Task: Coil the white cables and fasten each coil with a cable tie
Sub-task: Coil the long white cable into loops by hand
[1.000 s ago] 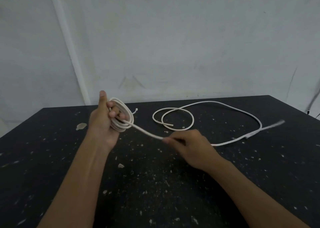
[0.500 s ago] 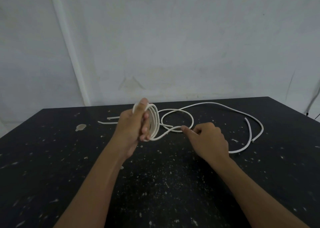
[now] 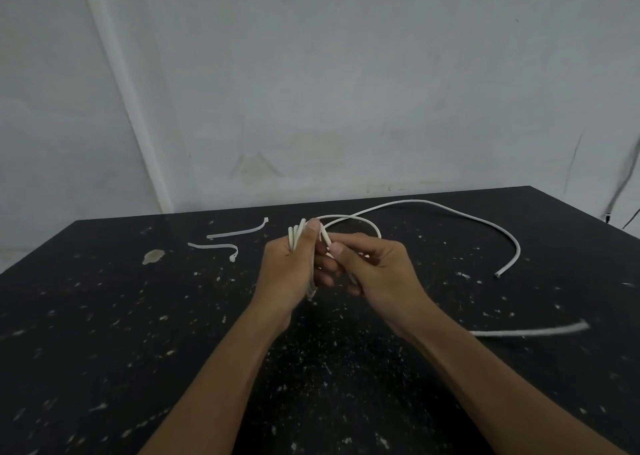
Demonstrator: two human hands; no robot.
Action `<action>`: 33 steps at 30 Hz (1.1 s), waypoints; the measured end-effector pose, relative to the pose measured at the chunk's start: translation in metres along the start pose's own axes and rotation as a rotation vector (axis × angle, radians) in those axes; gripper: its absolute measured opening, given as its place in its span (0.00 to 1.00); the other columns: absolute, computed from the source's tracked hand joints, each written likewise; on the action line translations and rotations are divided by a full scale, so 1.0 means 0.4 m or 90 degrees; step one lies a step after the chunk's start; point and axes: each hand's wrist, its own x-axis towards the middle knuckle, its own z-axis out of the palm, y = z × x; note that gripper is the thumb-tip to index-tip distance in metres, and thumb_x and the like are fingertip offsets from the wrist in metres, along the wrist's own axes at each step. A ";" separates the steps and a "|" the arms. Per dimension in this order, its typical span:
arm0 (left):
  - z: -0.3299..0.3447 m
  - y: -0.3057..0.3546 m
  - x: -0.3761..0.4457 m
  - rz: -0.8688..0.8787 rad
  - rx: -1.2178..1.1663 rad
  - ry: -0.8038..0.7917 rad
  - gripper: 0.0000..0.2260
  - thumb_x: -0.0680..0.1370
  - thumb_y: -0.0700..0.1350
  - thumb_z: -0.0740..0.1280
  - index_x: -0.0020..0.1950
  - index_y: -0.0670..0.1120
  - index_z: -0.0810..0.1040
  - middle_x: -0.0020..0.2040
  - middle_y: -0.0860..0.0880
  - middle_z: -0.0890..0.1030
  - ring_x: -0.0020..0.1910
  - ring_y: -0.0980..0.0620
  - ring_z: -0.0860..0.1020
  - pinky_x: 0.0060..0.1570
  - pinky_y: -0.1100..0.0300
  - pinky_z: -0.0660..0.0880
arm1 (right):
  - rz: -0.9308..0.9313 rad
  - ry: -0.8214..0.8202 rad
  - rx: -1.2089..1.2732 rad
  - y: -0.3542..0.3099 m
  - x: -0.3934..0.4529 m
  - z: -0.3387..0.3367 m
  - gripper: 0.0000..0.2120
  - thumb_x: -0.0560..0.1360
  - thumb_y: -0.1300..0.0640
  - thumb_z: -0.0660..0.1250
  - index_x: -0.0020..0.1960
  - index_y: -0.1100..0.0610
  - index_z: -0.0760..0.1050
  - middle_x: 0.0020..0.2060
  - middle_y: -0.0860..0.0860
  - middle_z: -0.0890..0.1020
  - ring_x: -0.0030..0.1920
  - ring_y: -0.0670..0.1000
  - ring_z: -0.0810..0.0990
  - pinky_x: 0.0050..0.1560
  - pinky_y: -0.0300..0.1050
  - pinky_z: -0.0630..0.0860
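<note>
My left hand (image 3: 289, 267) grips a coil of white cable (image 3: 295, 235), held upright over the middle of the black table (image 3: 104, 316). My right hand (image 3: 372, 269) is right beside it and pinches the cable strand against the coil. The cable's loose tail (image 3: 530, 332) trails out to the right of my right forearm, blurred. A second white cable (image 3: 450, 208) lies in a wide arc on the far right of the table, one loop of it passing behind my hands. Two white cable ties (image 3: 239, 231) (image 3: 218, 246) lie flat to the left of the coil.
The table is dark and flecked with white paint spots. A pale blotch (image 3: 153, 256) marks it at the left. A grey-white wall stands just behind the table's far edge, and a dark wire (image 3: 623, 191) hangs at the far right.
My right hand has moved left and now meets my left hand at the coil. The loose tail has swung to the near right. The coil has gained a turn.
</note>
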 end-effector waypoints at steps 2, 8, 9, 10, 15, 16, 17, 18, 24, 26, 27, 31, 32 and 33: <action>-0.001 -0.006 -0.004 0.001 0.009 0.022 0.24 0.85 0.59 0.59 0.42 0.44 0.84 0.30 0.45 0.82 0.28 0.51 0.79 0.35 0.55 0.75 | -0.034 -0.011 -0.047 0.011 -0.001 0.001 0.12 0.82 0.63 0.69 0.63 0.58 0.85 0.45 0.55 0.80 0.35 0.42 0.78 0.33 0.37 0.72; -0.002 0.007 0.002 -0.160 -0.173 -0.039 0.25 0.83 0.63 0.60 0.46 0.47 0.88 0.36 0.45 0.84 0.29 0.52 0.77 0.34 0.57 0.77 | -0.142 0.053 -0.154 0.024 -0.006 0.018 0.12 0.76 0.63 0.77 0.59 0.57 0.86 0.46 0.47 0.87 0.41 0.47 0.87 0.44 0.43 0.83; -0.002 0.007 0.004 -0.170 -0.202 -0.056 0.23 0.82 0.62 0.62 0.46 0.47 0.87 0.38 0.45 0.84 0.31 0.52 0.76 0.36 0.56 0.77 | -0.152 0.066 -0.166 0.022 -0.011 0.019 0.12 0.75 0.61 0.78 0.58 0.56 0.85 0.45 0.46 0.87 0.41 0.48 0.87 0.42 0.43 0.84; -0.002 0.005 0.006 -0.172 -0.230 -0.058 0.21 0.82 0.61 0.64 0.45 0.47 0.87 0.40 0.46 0.83 0.33 0.51 0.76 0.38 0.55 0.76 | -0.167 0.072 -0.202 0.021 -0.015 0.017 0.11 0.75 0.59 0.79 0.57 0.55 0.84 0.43 0.45 0.86 0.39 0.48 0.87 0.40 0.41 0.83; -0.046 -0.002 0.041 -0.156 -0.380 0.002 0.15 0.80 0.58 0.67 0.44 0.47 0.80 0.36 0.51 0.81 0.42 0.51 0.86 0.48 0.53 0.80 | -0.249 -0.028 -0.388 0.026 -0.017 -0.012 0.08 0.80 0.57 0.74 0.59 0.51 0.83 0.44 0.42 0.83 0.38 0.44 0.81 0.39 0.32 0.74; -0.055 0.001 0.044 -0.161 -0.398 -0.007 0.15 0.80 0.57 0.66 0.43 0.47 0.79 0.35 0.50 0.81 0.46 0.49 0.87 0.50 0.51 0.80 | -0.266 -0.033 -0.411 0.029 -0.015 -0.012 0.09 0.80 0.58 0.74 0.59 0.52 0.85 0.45 0.42 0.84 0.40 0.44 0.81 0.41 0.32 0.74; -0.059 0.004 0.043 -0.172 -0.413 -0.016 0.15 0.81 0.56 0.66 0.42 0.47 0.78 0.34 0.50 0.81 0.46 0.48 0.88 0.49 0.52 0.80 | -0.270 -0.031 -0.421 0.030 -0.014 -0.009 0.08 0.80 0.58 0.74 0.59 0.53 0.86 0.45 0.42 0.84 0.41 0.43 0.81 0.42 0.31 0.74; -0.059 0.008 0.039 -0.185 -0.427 -0.021 0.16 0.81 0.55 0.66 0.40 0.46 0.78 0.32 0.50 0.81 0.43 0.49 0.88 0.44 0.54 0.82 | -0.261 -0.030 -0.416 0.030 -0.015 -0.005 0.07 0.79 0.57 0.75 0.57 0.53 0.86 0.45 0.41 0.85 0.41 0.42 0.82 0.42 0.31 0.75; -0.052 0.022 0.035 -0.177 -0.494 -0.056 0.12 0.77 0.52 0.70 0.46 0.42 0.80 0.37 0.48 0.84 0.34 0.54 0.84 0.30 0.62 0.80 | -0.189 -0.082 -0.308 0.024 -0.026 0.007 0.02 0.77 0.58 0.78 0.50 0.54 0.87 0.39 0.43 0.86 0.35 0.44 0.84 0.39 0.32 0.77; -0.058 0.017 0.037 -0.184 -0.524 -0.069 0.12 0.80 0.51 0.68 0.47 0.43 0.81 0.34 0.50 0.82 0.32 0.55 0.83 0.29 0.62 0.80 | -0.192 -0.073 -0.321 0.020 -0.026 0.009 0.02 0.77 0.55 0.77 0.49 0.54 0.86 0.38 0.43 0.86 0.36 0.45 0.84 0.39 0.35 0.78; -0.061 0.018 0.038 -0.191 -0.538 -0.079 0.12 0.81 0.52 0.67 0.46 0.44 0.81 0.32 0.51 0.80 0.30 0.56 0.81 0.28 0.63 0.79 | -0.190 -0.065 -0.332 0.018 -0.027 0.010 0.03 0.78 0.53 0.77 0.48 0.53 0.86 0.38 0.43 0.86 0.36 0.45 0.84 0.38 0.37 0.79; -0.074 0.033 0.037 -0.203 -0.544 -0.124 0.12 0.74 0.55 0.69 0.38 0.48 0.79 0.25 0.56 0.75 0.23 0.60 0.77 0.25 0.67 0.76 | -0.157 -0.022 -0.361 0.013 -0.025 0.004 0.14 0.72 0.40 0.78 0.45 0.50 0.83 0.36 0.45 0.84 0.34 0.48 0.82 0.38 0.50 0.82; -0.075 0.034 0.036 -0.202 -0.544 -0.132 0.12 0.72 0.55 0.70 0.37 0.47 0.79 0.24 0.55 0.75 0.22 0.60 0.76 0.24 0.67 0.75 | -0.141 -0.023 -0.361 0.013 -0.022 0.000 0.16 0.70 0.38 0.78 0.46 0.50 0.82 0.36 0.46 0.84 0.34 0.48 0.82 0.37 0.52 0.82; -0.077 0.034 0.035 -0.201 -0.550 -0.137 0.11 0.71 0.54 0.70 0.37 0.47 0.80 0.24 0.55 0.75 0.21 0.60 0.76 0.23 0.68 0.75 | -0.124 -0.030 -0.369 0.014 -0.019 -0.005 0.18 0.70 0.36 0.78 0.48 0.48 0.81 0.36 0.46 0.84 0.34 0.48 0.81 0.37 0.51 0.82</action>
